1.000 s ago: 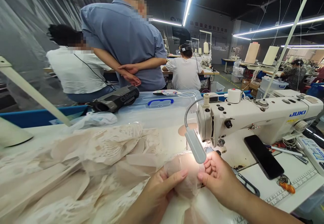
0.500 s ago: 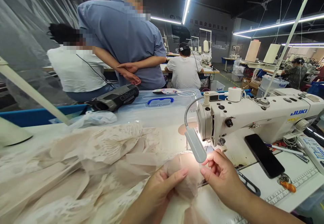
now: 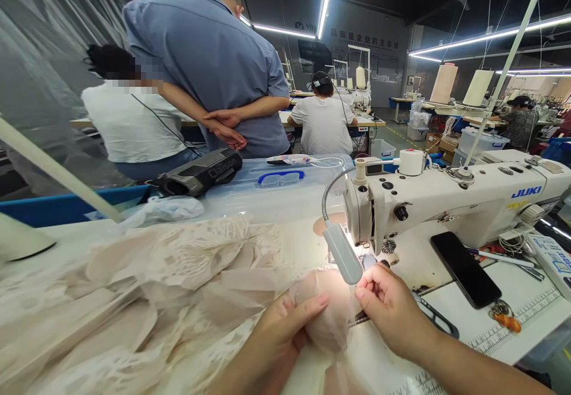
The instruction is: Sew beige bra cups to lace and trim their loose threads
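Beneath the sewing machine [image 3: 446, 198] head, a sheer beige, rounded fabric piece [image 3: 332, 323] lies between my hands in bright lamp light. My left hand [image 3: 294, 323] grips its left side, thumb on top and the other fingers mostly hidden below. At its right edge, my right hand [image 3: 386, 300] is closed in a pinch, close to the grey lamp [image 3: 342, 253]. That lamp hides part of the needle area and the fabric's far edge. A heap of beige and lace fabric pieces [image 3: 178, 270] spreads over the table left of my hands.
Right of my right hand lie a black phone [image 3: 465, 270], a dark-handled tool [image 3: 439, 317], an orange-ended item [image 3: 507, 322] and a ruler strip [image 3: 495, 335]. A lidded plastic box [image 3: 285, 190] and a black speaker [image 3: 203, 172] stand behind the fabric. Several people are beyond, one standing.
My right thumb and fingers have drawn closer together at the fabric's edge, and the hand has turned slightly. My left hand keeps its hold. The view has shifted a little.
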`<state>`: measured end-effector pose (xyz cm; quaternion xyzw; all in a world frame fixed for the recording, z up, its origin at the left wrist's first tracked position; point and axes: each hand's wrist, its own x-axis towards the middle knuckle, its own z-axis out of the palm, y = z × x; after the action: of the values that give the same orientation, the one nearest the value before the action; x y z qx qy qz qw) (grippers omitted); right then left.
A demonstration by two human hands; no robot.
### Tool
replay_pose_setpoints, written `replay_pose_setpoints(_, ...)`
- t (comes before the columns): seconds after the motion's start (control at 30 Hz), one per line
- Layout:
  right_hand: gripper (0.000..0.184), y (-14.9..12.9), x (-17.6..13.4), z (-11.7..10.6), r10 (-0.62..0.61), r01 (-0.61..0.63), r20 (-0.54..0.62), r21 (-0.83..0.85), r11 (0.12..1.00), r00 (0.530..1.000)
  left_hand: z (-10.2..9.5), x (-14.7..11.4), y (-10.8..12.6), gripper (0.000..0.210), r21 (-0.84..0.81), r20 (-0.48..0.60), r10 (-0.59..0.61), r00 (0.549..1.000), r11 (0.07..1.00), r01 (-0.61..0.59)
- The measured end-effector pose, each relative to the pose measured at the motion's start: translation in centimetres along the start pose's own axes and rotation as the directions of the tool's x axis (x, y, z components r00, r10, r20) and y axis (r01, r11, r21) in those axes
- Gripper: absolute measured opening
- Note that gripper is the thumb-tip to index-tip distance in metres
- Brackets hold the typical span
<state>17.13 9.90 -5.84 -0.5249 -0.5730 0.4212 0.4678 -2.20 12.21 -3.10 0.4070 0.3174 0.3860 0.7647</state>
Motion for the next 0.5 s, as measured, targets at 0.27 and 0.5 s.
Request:
replay_pose_setpoints(0.27, 0.016, -0.32, 0.06, -0.18, 0.052, -0.059, 0.068, 0.103, 0.993, 0.996, 0.07, -0.05, 0.21, 0.029, -0.01, -0.15, -0.03, 0.988, 1.0, 0.028)
replay_pose_setpoints(0.5, 0.014, -0.17, 0.02, -0.68, 0.026, -0.018, 0.133, -0.062, 0.998, 0.991, 0.04, 0.55, 0.76, 0.044, -0.021, -0.337, -0.005, 0.941, 1.0, -0.002)
